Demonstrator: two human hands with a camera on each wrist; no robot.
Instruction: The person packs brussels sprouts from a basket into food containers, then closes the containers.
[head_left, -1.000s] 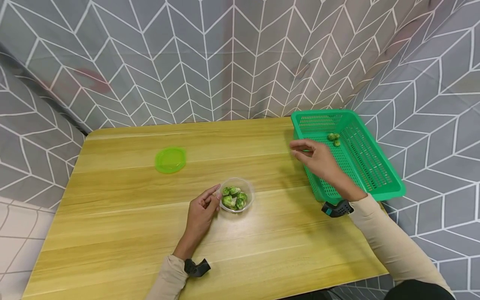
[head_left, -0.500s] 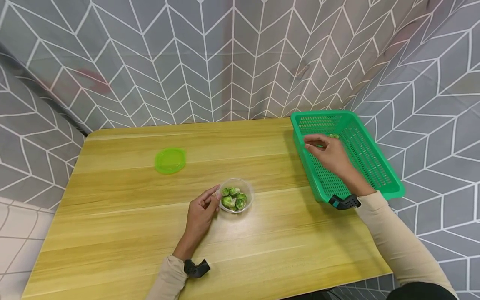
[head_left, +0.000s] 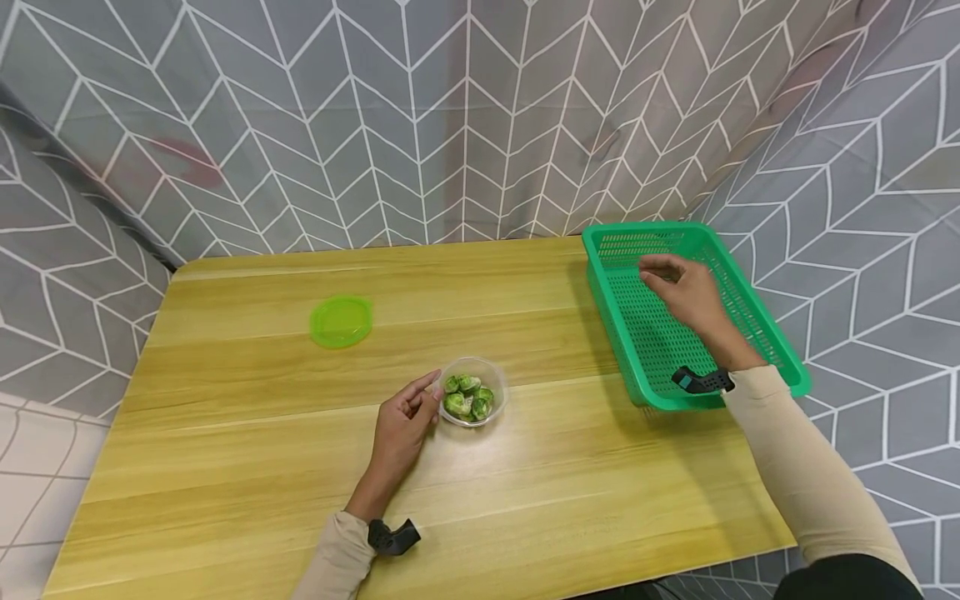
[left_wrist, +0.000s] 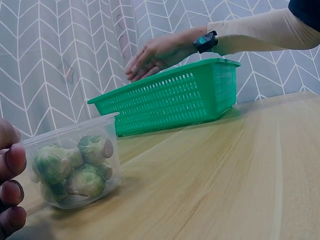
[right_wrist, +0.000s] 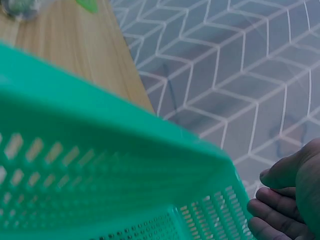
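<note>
A small clear plastic container (head_left: 491,412) holding several Brussels sprouts (head_left: 468,398) stands on the wooden table. My left hand (head_left: 401,425) holds it at its left edge, thumb and fingertips right at the rim; in the left wrist view those fingertips (left_wrist: 12,192) show beside its wall. Over the green plastic basket (head_left: 630,350) hovers my right hand (head_left: 690,292), fingers loosely bent and nothing seen between them. The right wrist view shows its thumb and fingers (right_wrist: 272,210) above the basket's inside, near the end wall. The sprouts inside the basket are hidden behind this hand.
A bright green round lid (head_left: 341,322) lies flat on the table (head_left: 247,467), left of and behind the container. The basket stands at the right edge of the table, with its side walls rising around its floor. Grey patterned curtains (head_left: 450,125) hang behind and at both sides.
My right hand has moved rightward and away from me, from the basket's left rim to over its middle, covering the sprouts there. The left hand and container have stayed put.
</note>
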